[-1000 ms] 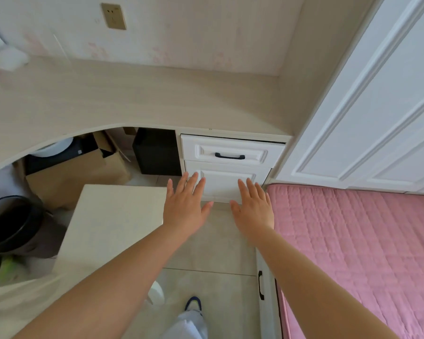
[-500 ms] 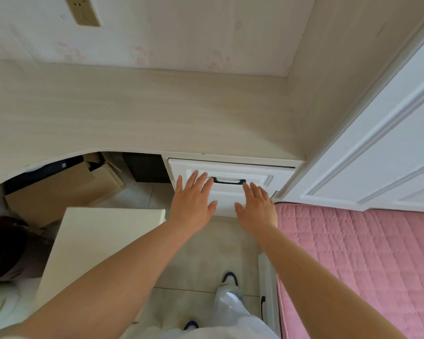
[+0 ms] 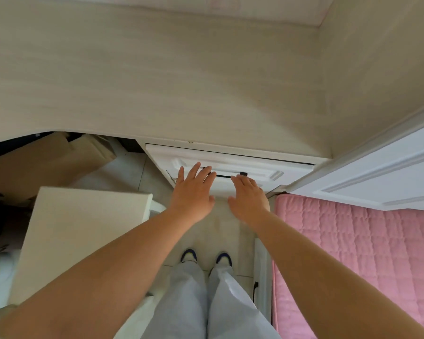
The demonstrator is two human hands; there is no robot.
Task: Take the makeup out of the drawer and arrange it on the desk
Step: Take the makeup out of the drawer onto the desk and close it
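White drawer [image 3: 267,167] shut; L hand [image 3: 194,192] & R hand [image 3: 249,196] flat-fingered by black handle [image 3: 224,176], holding nothing.

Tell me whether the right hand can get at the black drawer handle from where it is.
Probably yes: the right hand is open with its fingertips at the drawer handle, and nothing lies between them. The left hand covers only the handle's other end.

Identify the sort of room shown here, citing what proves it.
Probably a bedroom: a pink quilted bed sits beside a built-in wooden desk with a white drawer, next to white panelled wardrobe doors.
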